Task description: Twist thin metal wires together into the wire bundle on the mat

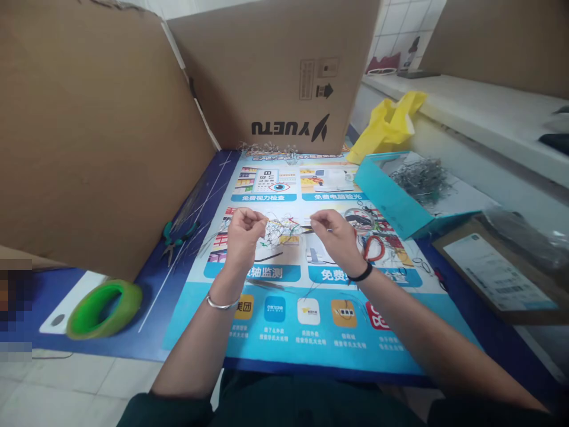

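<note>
My left hand point(245, 231) is closed in a pinch at the left edge of a loose tangle of thin wire point(278, 231), with small bits of red, yellow and green in it. Facing it from the right, my right hand point(332, 230) is also pinched closed. A thin dark tip shows at its fingertips, too small to name. Both hands are above a printed poster point(284, 279). Beside my right wrist are scissors with red handles point(374, 248), partly hidden, and several loose wire loops.
Cardboard panels point(275, 77) stand at the back and left. At left lie teal-handled pliers point(171, 240) and a green tape roll point(104, 309). A teal box point(391, 198) holding a wire heap point(422, 181), a yellow bag point(386, 127) and a labelled parcel point(502, 270) sit at right.
</note>
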`<move>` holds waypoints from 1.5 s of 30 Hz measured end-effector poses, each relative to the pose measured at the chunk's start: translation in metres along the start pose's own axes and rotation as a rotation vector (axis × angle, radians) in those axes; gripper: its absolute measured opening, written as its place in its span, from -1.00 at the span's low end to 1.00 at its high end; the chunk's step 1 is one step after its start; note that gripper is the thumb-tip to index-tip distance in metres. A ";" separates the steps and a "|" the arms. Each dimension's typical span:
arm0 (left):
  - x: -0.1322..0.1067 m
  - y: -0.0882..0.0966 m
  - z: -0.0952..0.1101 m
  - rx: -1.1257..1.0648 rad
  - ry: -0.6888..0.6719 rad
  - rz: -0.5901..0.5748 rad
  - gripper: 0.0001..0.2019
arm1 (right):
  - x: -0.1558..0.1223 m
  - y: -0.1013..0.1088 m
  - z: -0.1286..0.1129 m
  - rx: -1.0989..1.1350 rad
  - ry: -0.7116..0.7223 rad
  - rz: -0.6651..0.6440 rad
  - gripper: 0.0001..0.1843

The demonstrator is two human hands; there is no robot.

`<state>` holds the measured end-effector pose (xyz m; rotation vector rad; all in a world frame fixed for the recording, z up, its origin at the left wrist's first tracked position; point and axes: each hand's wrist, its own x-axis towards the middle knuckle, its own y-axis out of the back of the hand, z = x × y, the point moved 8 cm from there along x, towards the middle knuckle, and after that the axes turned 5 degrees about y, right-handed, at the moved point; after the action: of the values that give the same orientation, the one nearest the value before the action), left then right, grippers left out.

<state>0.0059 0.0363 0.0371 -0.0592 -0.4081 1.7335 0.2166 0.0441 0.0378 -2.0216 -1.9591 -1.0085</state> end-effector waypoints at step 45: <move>-0.012 -0.008 -0.016 -0.667 0.213 -0.089 -0.76 | -0.059 -0.072 0.028 0.303 -0.219 -0.341 -0.84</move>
<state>0.0198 0.0295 0.0226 -0.6875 -0.8003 1.4224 0.1643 0.0204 -0.0403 -1.7318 -2.4564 -0.5112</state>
